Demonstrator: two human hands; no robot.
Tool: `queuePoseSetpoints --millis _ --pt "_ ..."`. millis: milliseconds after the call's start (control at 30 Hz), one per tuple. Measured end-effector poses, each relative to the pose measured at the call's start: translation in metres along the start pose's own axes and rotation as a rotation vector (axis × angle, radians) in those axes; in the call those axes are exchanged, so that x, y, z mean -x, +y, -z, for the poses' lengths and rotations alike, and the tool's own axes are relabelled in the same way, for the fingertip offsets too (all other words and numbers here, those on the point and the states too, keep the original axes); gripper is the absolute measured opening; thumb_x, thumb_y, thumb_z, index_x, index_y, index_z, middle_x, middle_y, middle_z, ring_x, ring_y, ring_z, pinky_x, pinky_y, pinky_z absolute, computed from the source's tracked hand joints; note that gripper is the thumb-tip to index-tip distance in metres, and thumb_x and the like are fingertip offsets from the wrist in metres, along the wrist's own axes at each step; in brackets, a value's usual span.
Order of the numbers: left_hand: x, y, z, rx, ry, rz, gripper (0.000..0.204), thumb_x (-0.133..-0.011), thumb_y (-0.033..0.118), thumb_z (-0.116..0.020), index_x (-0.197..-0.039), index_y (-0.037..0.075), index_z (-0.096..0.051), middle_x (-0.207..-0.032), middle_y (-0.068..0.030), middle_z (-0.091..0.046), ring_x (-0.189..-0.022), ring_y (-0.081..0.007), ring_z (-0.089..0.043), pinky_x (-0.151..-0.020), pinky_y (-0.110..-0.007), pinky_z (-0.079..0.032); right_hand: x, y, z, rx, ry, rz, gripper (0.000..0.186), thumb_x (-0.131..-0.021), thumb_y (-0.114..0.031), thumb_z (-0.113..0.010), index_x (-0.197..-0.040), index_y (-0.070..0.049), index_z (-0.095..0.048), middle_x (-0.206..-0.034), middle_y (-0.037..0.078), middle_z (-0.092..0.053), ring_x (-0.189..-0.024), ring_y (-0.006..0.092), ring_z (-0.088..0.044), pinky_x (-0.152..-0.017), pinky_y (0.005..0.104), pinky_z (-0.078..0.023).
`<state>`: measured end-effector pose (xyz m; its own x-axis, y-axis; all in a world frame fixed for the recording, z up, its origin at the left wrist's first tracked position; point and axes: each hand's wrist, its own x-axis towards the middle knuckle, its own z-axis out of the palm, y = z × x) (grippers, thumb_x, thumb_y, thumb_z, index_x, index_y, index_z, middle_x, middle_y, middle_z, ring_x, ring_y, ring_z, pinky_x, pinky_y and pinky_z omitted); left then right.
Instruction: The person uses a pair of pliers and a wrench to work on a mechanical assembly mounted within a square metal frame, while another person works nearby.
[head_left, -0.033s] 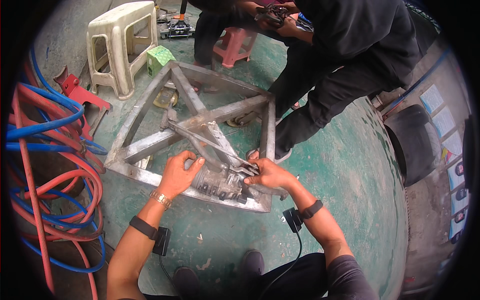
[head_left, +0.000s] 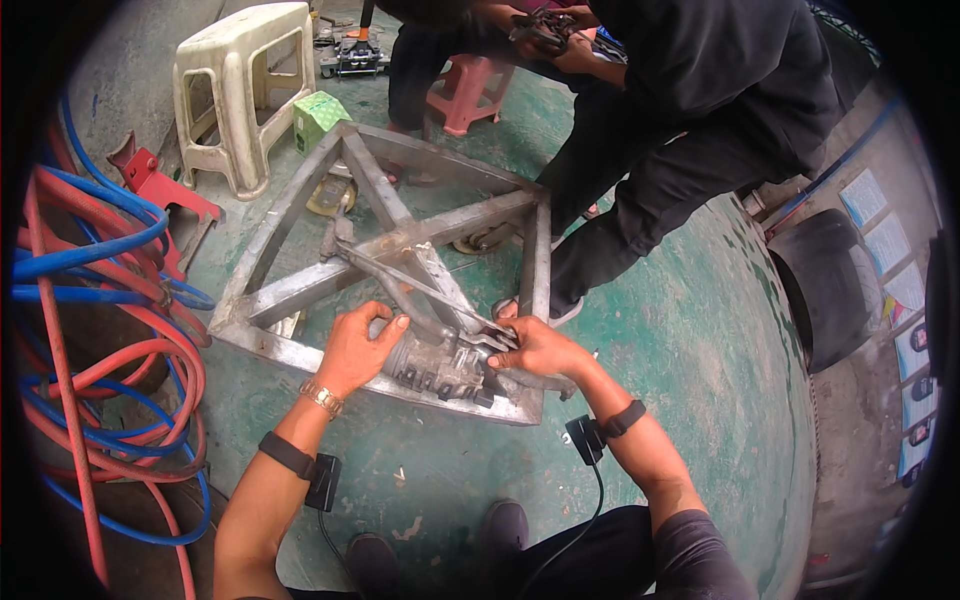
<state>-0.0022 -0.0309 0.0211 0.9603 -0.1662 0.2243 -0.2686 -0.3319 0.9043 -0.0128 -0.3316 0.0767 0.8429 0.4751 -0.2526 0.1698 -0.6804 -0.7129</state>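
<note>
A square metal frame point(head_left: 270, 300) with crossed bars stands on the floor. A cast metal mechanical part point(head_left: 435, 370), with black fittings and a long bent metal arm point(head_left: 400, 292), rests across its near side. My left hand point(head_left: 362, 340) is at the part's left end, fingers curved, thumb and index finger apart, seemingly holding nothing. My right hand point(head_left: 530, 348) grips a metal bracket point(head_left: 490, 335) at the right of the part, thumb low on it and fingertips partly hidden. Watch and straps are on my forearms.
Coiled red and blue hoses point(head_left: 115, 350), a red jack stand point(head_left: 170, 190), a white stool point(head_left: 240, 60) and a green box point(head_left: 318, 122) are left. Another person point(head_left: 720, 80), holding a dark object, is beyond the frame near a pink stool point(head_left: 465, 95). A tire point(head_left: 820, 290) lies right.
</note>
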Motion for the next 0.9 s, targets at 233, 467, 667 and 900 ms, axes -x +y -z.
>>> queuePoseSetpoints --millis 233,467,667,900 --pt "0.0003 0.0007 -0.0003 -0.001 0.004 0.012 0.042 -0.089 0.036 -0.072 -0.096 -0.006 -0.066 -0.086 -0.0218 -0.07 -0.078 -0.0316 -0.07 -0.071 -0.038 -0.051 0.0009 -0.0032 0.0006 -0.013 0.001 -0.022 0.043 -0.082 -0.022 -0.081 -0.115 0.0 -0.063 -0.091 0.017 -0.068 -0.083 0.0227 -0.062 -0.079 0.0372 -0.048" --pt "0.0004 0.0018 0.0004 0.0 -0.009 0.021 0.041 -0.089 0.035 -0.072 -0.096 -0.006 -0.066 -0.087 -0.0221 -0.07 -0.081 -0.0322 -0.07 -0.073 -0.038 -0.052 0.0009 -0.0021 0.0004 -0.028 -0.001 -0.019 0.043 -0.082 -0.021 -0.081 -0.114 0.001 -0.063 -0.09 0.015 -0.068 -0.083 0.0213 -0.06 -0.079 0.0367 -0.048" --pt "0.0 0.0017 0.0004 -0.006 -0.007 0.009 0.041 -0.089 0.034 -0.072 -0.096 -0.006 -0.067 -0.088 -0.0223 -0.071 -0.084 -0.033 -0.071 -0.075 -0.038 -0.052 -0.0004 0.0013 -0.0001 -0.024 -0.007 -0.001 0.042 -0.082 -0.022 -0.081 -0.113 0.001 -0.063 -0.089 0.015 -0.068 -0.082 0.0207 -0.06 -0.079 0.0365 -0.048" --pt "-0.0001 0.0007 -0.0003 -0.005 -0.005 0.011 0.041 -0.089 0.034 -0.072 -0.096 -0.006 -0.067 -0.089 -0.0221 -0.071 -0.085 -0.0326 -0.071 -0.075 -0.038 -0.052 -0.0001 0.002 0.0004 -0.015 -0.003 0.0 0.043 -0.081 -0.022 -0.081 -0.113 0.001 -0.063 -0.089 0.016 -0.068 -0.083 0.021 -0.06 -0.079 0.0363 -0.048"
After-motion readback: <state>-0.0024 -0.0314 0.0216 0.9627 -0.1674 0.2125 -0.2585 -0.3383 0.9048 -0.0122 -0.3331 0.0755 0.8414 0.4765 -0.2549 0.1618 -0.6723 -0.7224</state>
